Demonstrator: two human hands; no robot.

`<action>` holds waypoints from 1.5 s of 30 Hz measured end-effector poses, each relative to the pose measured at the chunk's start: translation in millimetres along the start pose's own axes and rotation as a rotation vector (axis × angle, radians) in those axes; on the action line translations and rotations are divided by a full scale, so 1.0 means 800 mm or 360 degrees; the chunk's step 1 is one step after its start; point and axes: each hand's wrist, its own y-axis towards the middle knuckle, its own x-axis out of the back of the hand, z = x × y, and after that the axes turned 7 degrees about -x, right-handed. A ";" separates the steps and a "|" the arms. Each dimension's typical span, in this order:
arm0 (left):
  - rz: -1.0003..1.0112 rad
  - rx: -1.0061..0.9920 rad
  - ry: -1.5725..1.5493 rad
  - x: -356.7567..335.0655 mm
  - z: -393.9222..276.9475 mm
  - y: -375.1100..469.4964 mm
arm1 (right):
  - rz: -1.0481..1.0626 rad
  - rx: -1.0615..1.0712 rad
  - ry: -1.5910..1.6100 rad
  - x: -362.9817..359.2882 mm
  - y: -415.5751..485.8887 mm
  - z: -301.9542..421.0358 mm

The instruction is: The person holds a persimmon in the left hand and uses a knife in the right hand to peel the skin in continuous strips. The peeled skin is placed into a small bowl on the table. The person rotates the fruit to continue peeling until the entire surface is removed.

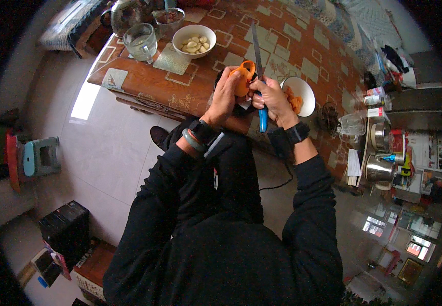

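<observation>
My left hand (223, 97) holds an orange fruit or vegetable (241, 85), with a curled strip of orange peel (248, 66) standing up from its top. Closed round the blue handle of a knife (258, 49) is my right hand (272, 97); the narrow blade points away from me, over the table. The right fingers are close against the orange piece, and whether they touch it is hard to tell. Just right of that hand, a white bowl (309, 91) holds orange peelings (295, 102). Something dark lies under my hands, mostly hidden.
Beyond my left hand stand a white bowl (211, 37) of peeled garlic cloves (195, 43), a glass mug (140, 40), a glass bowl of dark red bits (170, 17) and a glass teapot (129, 15). Glassware (352, 124) is at the table's right. A stool (42, 156) stands left on the floor.
</observation>
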 end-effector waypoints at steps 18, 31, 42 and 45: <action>-0.0010 -0.0135 0.0493 0.009 -0.013 -0.013 | 0.0194 0.0066 0.0134 0.006 -0.003 -0.001; -0.0371 0.0568 -0.0500 0.022 -0.020 0.006 | -0.0453 0.0368 -0.0785 0.001 0.006 -0.016; 0.0017 -0.0182 0.0505 0.021 -0.011 0.006 | -0.0338 0.0224 -0.0603 -0.016 0.005 0.001; 0.0110 -0.0244 0.0564 0.016 -0.016 0.002 | -0.0291 0.0129 -0.0533 -0.013 0.007 0.004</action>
